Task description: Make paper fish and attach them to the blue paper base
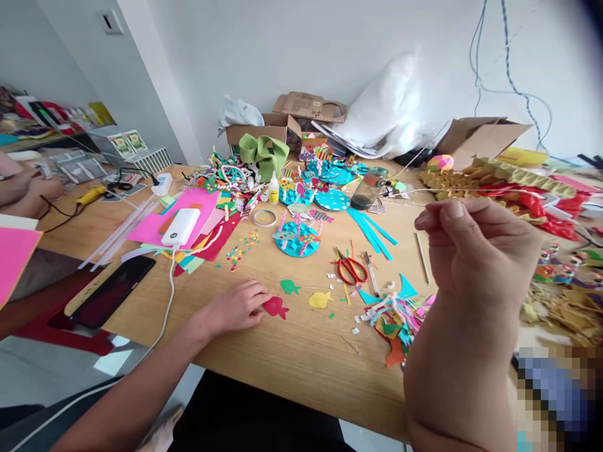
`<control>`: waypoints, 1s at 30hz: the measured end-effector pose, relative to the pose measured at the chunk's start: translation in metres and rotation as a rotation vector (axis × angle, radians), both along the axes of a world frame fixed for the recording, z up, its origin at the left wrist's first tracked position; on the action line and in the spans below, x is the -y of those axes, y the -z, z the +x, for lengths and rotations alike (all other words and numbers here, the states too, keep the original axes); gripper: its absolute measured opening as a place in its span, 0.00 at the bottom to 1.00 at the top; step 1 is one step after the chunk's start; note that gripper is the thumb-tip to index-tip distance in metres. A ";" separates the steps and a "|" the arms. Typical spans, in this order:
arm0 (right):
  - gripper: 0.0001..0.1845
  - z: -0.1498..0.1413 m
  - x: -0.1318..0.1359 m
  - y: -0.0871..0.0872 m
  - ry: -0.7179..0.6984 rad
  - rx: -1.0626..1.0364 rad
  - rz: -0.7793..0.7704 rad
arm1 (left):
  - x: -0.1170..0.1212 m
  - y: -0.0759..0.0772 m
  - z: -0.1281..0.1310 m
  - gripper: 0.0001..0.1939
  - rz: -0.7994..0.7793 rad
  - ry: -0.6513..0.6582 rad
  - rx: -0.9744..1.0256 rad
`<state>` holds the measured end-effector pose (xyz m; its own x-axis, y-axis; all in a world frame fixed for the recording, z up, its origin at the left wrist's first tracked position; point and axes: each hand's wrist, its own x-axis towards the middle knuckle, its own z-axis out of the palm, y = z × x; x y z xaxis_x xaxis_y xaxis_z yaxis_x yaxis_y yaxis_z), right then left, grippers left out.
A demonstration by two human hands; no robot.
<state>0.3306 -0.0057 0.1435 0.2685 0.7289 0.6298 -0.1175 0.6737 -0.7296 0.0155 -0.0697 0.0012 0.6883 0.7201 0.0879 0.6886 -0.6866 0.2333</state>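
My left hand (238, 306) lies low over the table, fingers together and curled, with its fingertips at the edge of a red paper fish (276, 307). A green paper fish (289, 287) and a yellow paper fish (320, 300) lie just beyond and to the right. My right hand (464, 229) is raised off the table, thumb and fingertips pinched. A very fine pale thread (409, 202) seems to run to the pinch, though it is faint. Red-handled scissors (351, 269) and a pen (372, 273) rest between my hands.
Behind stand blue dotted paper discs with fish (296, 242), a glue bottle (273, 188), a tape roll (264, 218) and a glass jar (370, 188). Paper scraps (400, 320) lie front right. A power bank (181, 226) and phone (120, 292) are left. Another person's hands (28, 182) show far left.
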 end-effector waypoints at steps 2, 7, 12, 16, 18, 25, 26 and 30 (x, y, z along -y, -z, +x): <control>0.02 -0.001 0.000 0.000 -0.006 0.008 0.005 | -0.002 -0.004 0.001 0.15 -0.020 0.017 -0.044; 0.02 -0.001 0.000 0.001 0.001 0.034 0.012 | -0.009 -0.011 0.008 0.07 -0.001 0.054 -0.187; 0.02 -0.002 0.001 0.002 0.018 0.045 -0.005 | -0.015 -0.016 0.013 0.05 0.086 0.142 -0.288; 0.03 -0.003 0.001 0.002 0.028 0.057 -0.013 | -0.016 -0.015 0.013 0.04 0.132 0.194 -0.294; 0.02 -0.003 0.001 0.001 0.016 0.049 -0.006 | -0.016 -0.012 0.011 0.05 0.144 0.180 -0.272; 0.04 -0.005 -0.002 0.004 0.006 0.046 -0.054 | -0.019 -0.011 0.010 0.10 0.002 -0.045 0.116; 0.05 -0.008 -0.003 0.006 -0.003 0.063 -0.074 | -0.020 -0.013 0.011 0.10 -0.047 -0.113 0.198; 0.09 -0.026 -0.004 0.020 -0.166 0.354 -0.233 | -0.029 -0.026 0.020 0.10 -0.305 -0.284 0.409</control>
